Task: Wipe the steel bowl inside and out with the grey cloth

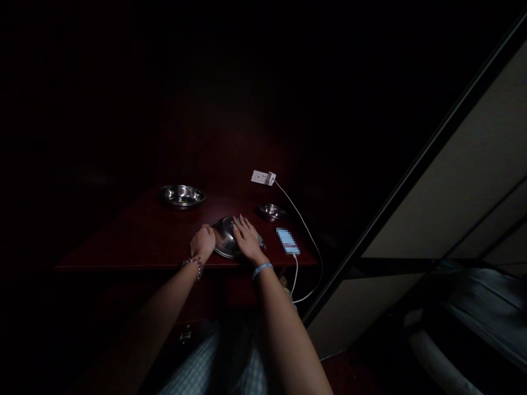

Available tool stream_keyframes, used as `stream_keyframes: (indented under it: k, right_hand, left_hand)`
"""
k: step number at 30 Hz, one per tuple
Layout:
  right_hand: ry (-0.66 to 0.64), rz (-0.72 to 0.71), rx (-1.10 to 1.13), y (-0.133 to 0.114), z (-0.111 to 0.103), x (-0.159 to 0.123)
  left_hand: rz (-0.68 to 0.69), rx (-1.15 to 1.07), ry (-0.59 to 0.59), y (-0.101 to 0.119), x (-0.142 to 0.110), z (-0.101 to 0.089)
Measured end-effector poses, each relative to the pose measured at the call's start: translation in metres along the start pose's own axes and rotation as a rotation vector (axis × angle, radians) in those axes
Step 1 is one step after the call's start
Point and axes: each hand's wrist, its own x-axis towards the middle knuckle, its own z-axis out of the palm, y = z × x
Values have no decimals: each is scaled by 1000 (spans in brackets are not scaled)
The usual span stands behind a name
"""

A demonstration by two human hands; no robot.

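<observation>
A shiny metal bowl (224, 235) lies at the table's front edge, seemingly upside down with its rounded side up. My left hand (202, 242) is closed at the bowl's left rim, its fingertips hidden from me. Across the bowl's right side lies my right hand (246, 237), fingers stretched out flat. A small grey piece, perhaps cloth (261, 241), sticks out beside and under the right hand; most of it is covered.
On the dark red table (135, 241) stand a wide metal bowl (181, 196) at back left and a smaller metal bowl (272, 212) at right. A lit phone (287, 241) lies right of my hand, its white cable (307, 225) running to a wall socket (260, 177).
</observation>
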Motion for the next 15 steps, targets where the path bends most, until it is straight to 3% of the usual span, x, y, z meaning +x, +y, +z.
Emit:
stream_keyframes:
  k: [7, 12, 15]
  right_hand:
    - [-76, -121, 0, -42, 9, -3]
    - [13, -177, 210, -36, -4, 4]
    - [86, -232, 195, -26, -18, 2]
  left_hand:
    - [25, 14, -11, 0, -2, -2]
    - [2, 1, 1, 1, -4, -4]
    - [7, -1, -6, 2, -4, -5]
